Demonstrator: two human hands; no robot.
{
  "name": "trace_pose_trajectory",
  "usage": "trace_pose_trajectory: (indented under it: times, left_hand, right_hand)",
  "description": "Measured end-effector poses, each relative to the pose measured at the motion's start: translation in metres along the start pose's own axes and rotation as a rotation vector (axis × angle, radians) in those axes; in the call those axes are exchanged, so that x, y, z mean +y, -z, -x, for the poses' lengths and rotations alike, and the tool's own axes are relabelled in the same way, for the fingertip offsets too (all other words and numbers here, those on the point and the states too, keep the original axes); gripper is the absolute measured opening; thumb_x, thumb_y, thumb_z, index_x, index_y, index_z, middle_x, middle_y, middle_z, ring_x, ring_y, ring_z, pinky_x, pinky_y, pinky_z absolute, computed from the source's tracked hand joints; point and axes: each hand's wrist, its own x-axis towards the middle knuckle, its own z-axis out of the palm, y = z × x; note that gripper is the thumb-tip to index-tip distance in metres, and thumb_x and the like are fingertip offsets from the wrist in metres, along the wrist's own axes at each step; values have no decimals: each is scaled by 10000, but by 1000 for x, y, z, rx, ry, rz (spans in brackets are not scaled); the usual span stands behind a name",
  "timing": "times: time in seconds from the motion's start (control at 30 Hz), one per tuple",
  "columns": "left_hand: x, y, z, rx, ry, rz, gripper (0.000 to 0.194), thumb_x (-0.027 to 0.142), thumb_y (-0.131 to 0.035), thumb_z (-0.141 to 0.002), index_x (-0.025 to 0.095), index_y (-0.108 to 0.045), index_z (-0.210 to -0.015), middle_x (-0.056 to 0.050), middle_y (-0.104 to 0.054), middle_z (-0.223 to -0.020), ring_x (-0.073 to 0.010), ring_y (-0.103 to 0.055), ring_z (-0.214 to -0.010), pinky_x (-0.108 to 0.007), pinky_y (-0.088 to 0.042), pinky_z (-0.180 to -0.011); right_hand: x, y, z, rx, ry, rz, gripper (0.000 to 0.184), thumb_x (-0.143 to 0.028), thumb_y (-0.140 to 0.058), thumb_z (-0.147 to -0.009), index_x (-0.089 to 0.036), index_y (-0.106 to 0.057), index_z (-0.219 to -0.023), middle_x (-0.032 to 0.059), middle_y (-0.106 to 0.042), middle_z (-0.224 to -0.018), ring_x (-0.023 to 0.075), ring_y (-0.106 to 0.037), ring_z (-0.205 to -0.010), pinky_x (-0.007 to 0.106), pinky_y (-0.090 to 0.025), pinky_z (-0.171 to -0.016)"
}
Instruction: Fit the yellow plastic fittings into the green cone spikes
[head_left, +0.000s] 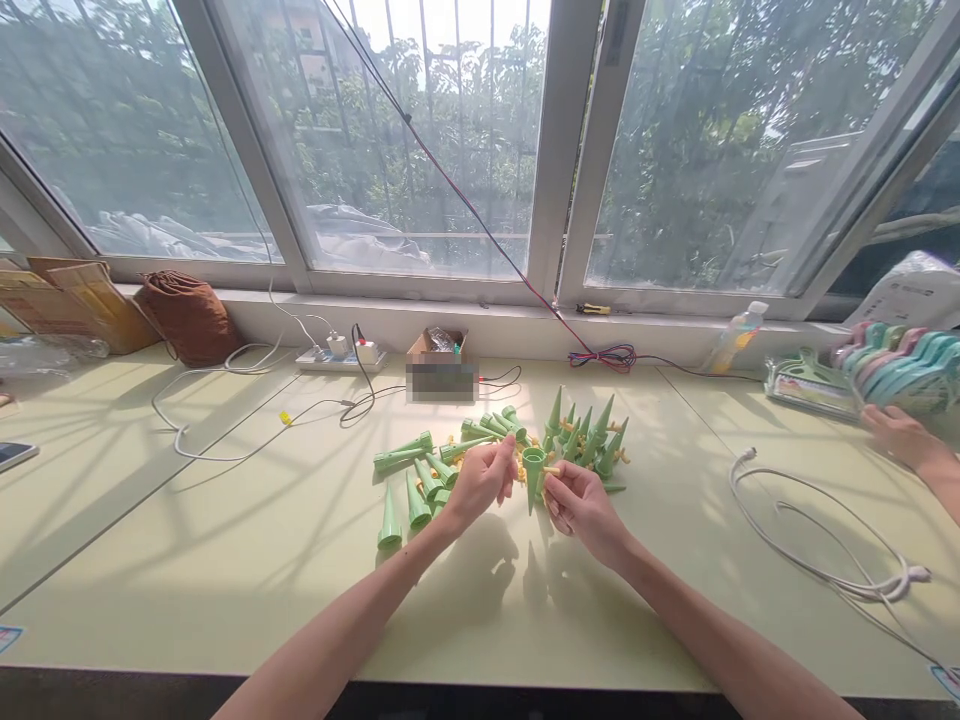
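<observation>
My right hand (581,505) is closed, its fingertips pinching the yellow valve stem on the side of a green plastic watering spike (533,460). The spike hangs above the table with its round opening up and its tip down. Just left of it is my left hand (486,478), fingers curled together; whatever they may hold is hidden. Beyond and left of that hand lie several loose green spikes (389,520), some on their sides and some standing on their wide ends. Behind my right hand more green spikes (598,432) with yellow valves fitted stand clustered, points up.
A small cardboard box (437,348) and a power strip (341,357) sit along the window. White cable (825,570) coils at the right. Another person's hand (904,440) touches pastel hangers (904,365) near a bottle (739,338). A brown pouch (184,315) stands at left.
</observation>
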Motion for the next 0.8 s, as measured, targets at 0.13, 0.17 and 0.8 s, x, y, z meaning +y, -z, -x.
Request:
trace_pose_trajectory:
  times: [0.13,0.17,0.8]
  left_hand:
    - [2,3,0,-337,234,108,709,684,-380,-916,141,-537,-488,-37,-512,-362,-84,-415,-284,-199,-267,-334]
    - [3,4,0,-408,283,135,715,692,-369,-914,141,-537,-490,-42,-515,-365,-86,-422,-286,-199,-264,-333]
    - [-2,7,-3,-569,471,295,439,472,-544,-804,107,-636,-578,-73,-593,-448,-90,-433,-315,-208,-254,-342]
  right_hand:
    - [2,2,-1,-14,48,21,330,-440,-677,-884,-196,-491,-762,-71,-491,-544,51,-370,-395,188,-277,-364]
    - [2,2,-1,-15,57,27,327,-440,-675,-885,-196,-494,-764,-70,-490,-542,54,-373,-399,190,-286,-365]
    - [4,4,0,-17,98,137,346,-484,-665,-877,-199,-513,-753,-58,-487,-553,73,-397,-422,203,-338,-374]
